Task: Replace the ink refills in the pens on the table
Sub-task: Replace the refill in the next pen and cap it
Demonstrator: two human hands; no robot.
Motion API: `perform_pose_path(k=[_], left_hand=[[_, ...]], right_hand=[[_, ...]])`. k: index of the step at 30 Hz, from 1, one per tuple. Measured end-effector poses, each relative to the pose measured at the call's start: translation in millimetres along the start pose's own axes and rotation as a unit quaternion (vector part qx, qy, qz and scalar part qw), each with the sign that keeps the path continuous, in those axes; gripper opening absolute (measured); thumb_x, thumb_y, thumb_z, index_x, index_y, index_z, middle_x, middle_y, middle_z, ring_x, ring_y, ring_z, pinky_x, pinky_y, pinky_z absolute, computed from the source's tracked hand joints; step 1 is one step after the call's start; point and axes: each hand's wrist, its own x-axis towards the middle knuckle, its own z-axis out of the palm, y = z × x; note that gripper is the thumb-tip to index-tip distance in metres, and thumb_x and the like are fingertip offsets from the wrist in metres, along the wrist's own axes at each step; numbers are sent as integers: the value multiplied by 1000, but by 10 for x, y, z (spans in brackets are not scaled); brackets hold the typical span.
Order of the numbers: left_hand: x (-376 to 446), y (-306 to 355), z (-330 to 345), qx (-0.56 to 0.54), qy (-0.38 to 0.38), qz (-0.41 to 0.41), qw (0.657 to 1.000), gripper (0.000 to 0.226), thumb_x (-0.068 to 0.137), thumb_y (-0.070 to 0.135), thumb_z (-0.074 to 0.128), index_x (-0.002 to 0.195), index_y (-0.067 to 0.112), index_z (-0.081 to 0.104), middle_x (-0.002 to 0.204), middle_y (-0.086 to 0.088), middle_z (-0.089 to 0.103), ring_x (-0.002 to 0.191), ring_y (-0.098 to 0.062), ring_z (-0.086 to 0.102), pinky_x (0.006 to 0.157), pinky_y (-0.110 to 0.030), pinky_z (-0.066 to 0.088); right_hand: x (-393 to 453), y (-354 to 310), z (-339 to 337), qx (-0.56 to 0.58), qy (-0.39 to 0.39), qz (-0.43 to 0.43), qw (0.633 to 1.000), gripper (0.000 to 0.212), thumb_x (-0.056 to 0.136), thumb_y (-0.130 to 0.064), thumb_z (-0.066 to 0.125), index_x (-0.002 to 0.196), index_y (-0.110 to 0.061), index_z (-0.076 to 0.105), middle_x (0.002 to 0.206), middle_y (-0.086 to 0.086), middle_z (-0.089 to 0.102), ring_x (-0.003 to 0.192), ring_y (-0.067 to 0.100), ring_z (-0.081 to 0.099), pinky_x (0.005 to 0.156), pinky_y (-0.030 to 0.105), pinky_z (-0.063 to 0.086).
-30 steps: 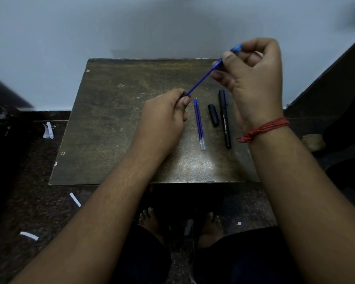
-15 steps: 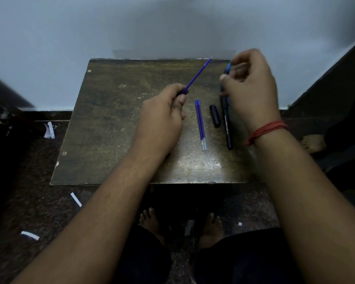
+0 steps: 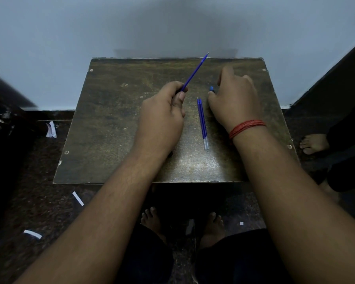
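Fingers of the left hand [image 3: 162, 113] are curled round the lower end of a blue refill [image 3: 194, 73], which sticks up and away toward the upper middle of the frame, its tip over the far edge of the table [image 3: 103, 128]. The right hand [image 3: 235, 99] lies palm down at centre right with its fingers bent over something on the tabletop; whether they grip anything I cannot tell, since the hand covers it. A small blue piece [image 3: 212, 88] shows just beside its thumb side (probably a pen's end part, though it is too small to be sure).

Two spare refills [image 3: 202, 124] lie side by side, touching, just left of the right wrist, which wears a red thread band [image 3: 246, 128].

As for risks, the held refill is thin and gripped only at one end, so it could bend or slip if pushed crookedly into a barrel. The right forearm sits near the spare pair and could roll them toward the near edge. The small blue piece could easily be knocked away.

Count: three refills in all, one held and two lying; one small blue piece; any pen bodies are hidden.
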Motion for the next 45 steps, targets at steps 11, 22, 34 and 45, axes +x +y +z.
perform_pose_path(k=[11,22,34,45], left_hand=[[-1,15,-15,2,-2,-10,1000,21,102,18,49,114,21,66,67,8,59,59,5,53,54,-6,36],[0,27,-10,20,-8,11,1000,23,101,18,50,117,21,66,67,10,59,58,4,53,54,-7,34],[-18,23,10,26,-22,17,999,21,102,19,49,112,21,67,67,10,59,58,5,53,55,-5,32],[-30,33,27,28,-26,11,999,21,102,19,50,114,23,67,68,9,60,56,6,51,53,-5,33]], right_hand=[[35,-162,-328,305,-3,68,950,10,97,-25,55,92,-19,61,83,-4,65,75,10,58,59,12,39],[-200,-349,-145,512,-90,71,851,13,94,-20,65,84,-12,67,71,0,67,63,8,57,54,18,43],[82,38,-443,636,88,134,755,10,102,-9,52,94,-6,58,79,8,69,67,15,67,64,27,55],[150,586,-559,109,-112,88,984,16,94,-25,64,91,-10,69,90,11,70,89,28,68,84,40,56]])
